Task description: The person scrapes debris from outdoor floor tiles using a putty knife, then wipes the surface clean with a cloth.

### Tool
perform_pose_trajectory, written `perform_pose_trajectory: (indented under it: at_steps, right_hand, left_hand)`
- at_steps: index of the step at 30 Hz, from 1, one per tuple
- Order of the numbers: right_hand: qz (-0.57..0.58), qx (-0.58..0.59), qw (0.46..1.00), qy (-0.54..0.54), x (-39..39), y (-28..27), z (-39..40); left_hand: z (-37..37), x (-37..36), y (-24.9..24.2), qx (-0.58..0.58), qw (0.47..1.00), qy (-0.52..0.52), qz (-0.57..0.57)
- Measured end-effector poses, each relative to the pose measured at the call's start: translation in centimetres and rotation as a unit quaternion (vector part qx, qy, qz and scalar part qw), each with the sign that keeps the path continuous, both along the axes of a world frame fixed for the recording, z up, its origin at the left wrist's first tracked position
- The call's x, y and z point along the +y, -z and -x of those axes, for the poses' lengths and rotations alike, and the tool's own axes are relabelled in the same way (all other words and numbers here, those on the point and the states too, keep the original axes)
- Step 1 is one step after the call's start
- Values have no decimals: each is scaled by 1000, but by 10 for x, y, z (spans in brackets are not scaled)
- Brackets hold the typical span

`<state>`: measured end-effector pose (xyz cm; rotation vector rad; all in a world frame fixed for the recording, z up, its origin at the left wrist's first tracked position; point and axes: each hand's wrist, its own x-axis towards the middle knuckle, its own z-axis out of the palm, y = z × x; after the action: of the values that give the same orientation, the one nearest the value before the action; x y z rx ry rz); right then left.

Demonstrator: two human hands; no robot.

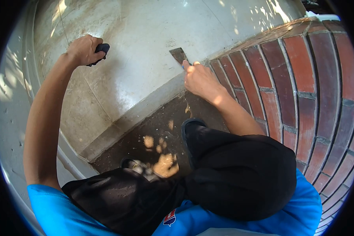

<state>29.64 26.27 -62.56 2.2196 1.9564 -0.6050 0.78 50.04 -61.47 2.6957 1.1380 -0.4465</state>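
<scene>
Scraper (178, 54) grasped in right hand (202, 81), long axis slanting away from brick wall (280, 69) and near edge of pale floor (145, 47); left hand (82, 48), farther off, clenched around black object (102, 48).

Saw a flat, flared grey metal scraper blade (178, 55), dull and stained; a black, rounded object (101, 52) of unclear material. Noted a pale tiled slab (145, 43), smooth, glossy in patches, smeared brown; a red-brown brick wall (298, 59), faintly glossy, with rougher grey mortar (306, 95); dark, gritty, matt ground (171, 114); black, matt cloth trousers (240, 173); a blue cloth shirt (55, 208).
</scene>
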Motion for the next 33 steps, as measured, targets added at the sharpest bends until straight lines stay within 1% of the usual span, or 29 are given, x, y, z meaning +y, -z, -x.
perform_pose_trajectory:
  at_steps: [3,5,7,9,13,16,18,21,24,26,28,31,33]
  right_hand:
    - [-17,-34,999,25,-22,-8,12]
    - [-5,-13,1000,4,-4,-8,6]
    - [6,1,1000,2,4,-6,-2]
    - [7,8,1000,2,12,-5,-8]
    - [26,-17,999,32,-21,-16,8]
    - [6,12,1000,10,7,-2,-3]
    - [-64,38,997,18,47,21,-17]
    - [-37,57,997,36,79,15,-23]
    - [-90,53,995,1,28,20,-17]
    - [-10,26,1000,9,-19,4,3]
    - [36,11,999,18,-58,-3,22]
    - [18,15,1000,13,-44,1,22]
    - [-46,9,998,-29,-1,22,7]
  left_hand:
    - [0,2,-6,-3,1000,-9,19]
    - [-1,2,-5,15,1000,-10,12]
    - [1,0,1,0,1000,7,-1]
    - [0,1,-4,-8,999,26,-28]
    - [0,-1,-15,-7,1000,-6,2]
    - [6,0,-9,10,1000,-5,-7]
    - [5,-1,-6,-4,1000,4,-11]
    - [-1,0,-10,-2,1000,17,-20]
    - [-2,-5,-19,-14,999,16,-33]
    - [4,-11,-22,-17,999,5,-34]
    - [6,-13,-23,-9,1000,-1,-25]
    - [11,-8,-9,-14,1000,13,-13]
    - [8,-3,-3,-28,999,33,-26]
